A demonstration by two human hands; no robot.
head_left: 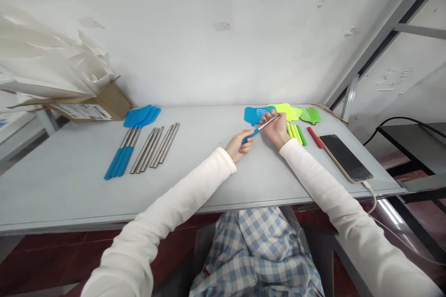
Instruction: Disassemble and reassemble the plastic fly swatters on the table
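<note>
The left grip (239,145) is pinched around the blue handle end of a metal rod (262,126), holding it just above the worktop (209,167). The rod slants up and to the right from there into the right grip (275,126), whose fingers are curled around its bare metal end; the rod is thus held between both hands, near the far middle of the worktop.

At the far left a cardboard box (104,102) sits against the wall, with crumpled white plastic above it. Next come a stack of blue swatter heads (142,115), attached to rods with blue handles (120,160) that lie side by side. Just beside them lies a row of bare metal rods (155,147).

Right by the right hand, a loose blue swatter head (253,115) lies flat, touching a yellow-green head (284,110) and, beyond it, a green head (311,114). Below these lie yellow and green handles (297,132) and a red handle (315,137). Further right a phone (344,157) lies face up near the worktop's edge, with a cable running off its near end.
</note>
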